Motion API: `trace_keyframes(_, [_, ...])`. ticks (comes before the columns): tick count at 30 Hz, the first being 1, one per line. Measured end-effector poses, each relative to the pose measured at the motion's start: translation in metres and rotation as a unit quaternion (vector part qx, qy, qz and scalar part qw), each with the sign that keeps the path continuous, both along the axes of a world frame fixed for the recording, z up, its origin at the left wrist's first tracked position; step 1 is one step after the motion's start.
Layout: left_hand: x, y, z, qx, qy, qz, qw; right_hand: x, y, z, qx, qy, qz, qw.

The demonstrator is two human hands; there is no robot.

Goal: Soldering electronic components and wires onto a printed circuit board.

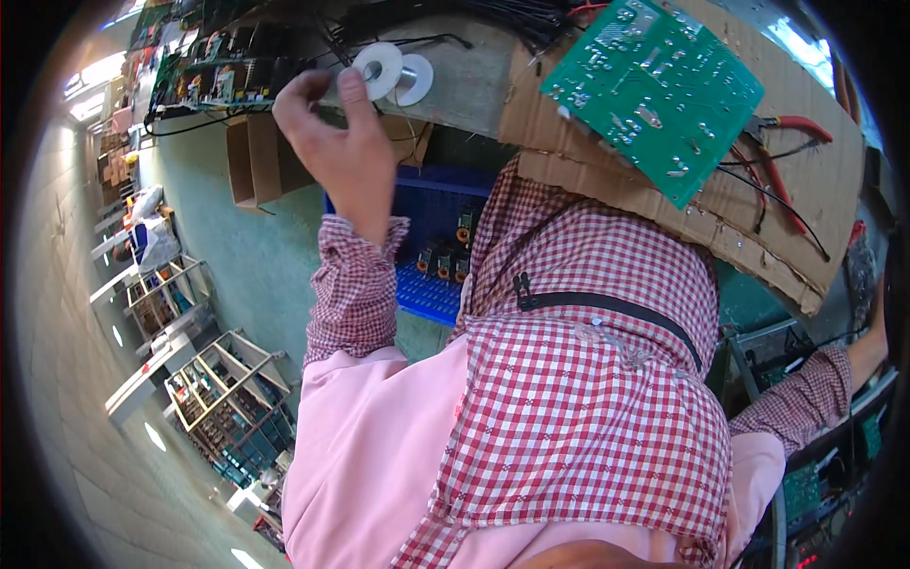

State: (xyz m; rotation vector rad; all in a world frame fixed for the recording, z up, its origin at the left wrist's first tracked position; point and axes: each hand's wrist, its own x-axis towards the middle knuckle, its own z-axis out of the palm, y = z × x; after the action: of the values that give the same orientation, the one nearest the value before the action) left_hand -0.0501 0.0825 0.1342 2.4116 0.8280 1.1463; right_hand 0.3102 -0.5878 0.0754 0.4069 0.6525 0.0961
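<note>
My left hand point(346, 142) is raised at the near edge of the bench, its fingers curled and the thumb apart from them. The thumb lies beside a white spool of silvery wire, probably solder point(381, 68); I cannot tell if they touch. A green circuit board point(654, 95) rests on cardboard point(796, 218) in front of me, its solder side up. Beside the board lie red-handled cutters point(773, 171), their jaws partly under or against its edge. My right forearm point(806, 398) reaches out to the right; its hand is lost at the dark rim.
At the far left are stacked circuit assemblies point(223, 71). Black cables point(493, 19) lie along the back. Below the bench are a blue crate point(431, 289) holding coil parts and an open carton point(256, 161). Racks with boards point(227, 394) stand left; another rack point(806, 474) is at right.
</note>
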Motion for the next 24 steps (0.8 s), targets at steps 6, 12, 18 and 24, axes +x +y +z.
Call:
trace_keyframes(6, [-0.028,0.037,-0.038,-0.304,0.005,-0.037,0.952,0.033,-0.027,-0.010,-0.164,-0.001,0.015,0.986])
trace_keyframes(12, [-0.030,0.011,-0.012,-0.479,-0.190,-0.165,0.841,0.011,0.017,0.021,-0.392,-0.083,0.059,0.914])
trace_keyframes(18, [-0.027,-0.055,0.008,-0.532,-0.058,-0.332,0.777,-0.087,0.143,0.059,-0.649,-0.213,0.099,0.724])
trace_keyframes(24, [0.000,-0.088,0.002,-0.460,0.061,-0.443,0.767,-0.210,0.253,0.059,-0.673,-0.348,0.201,0.621])
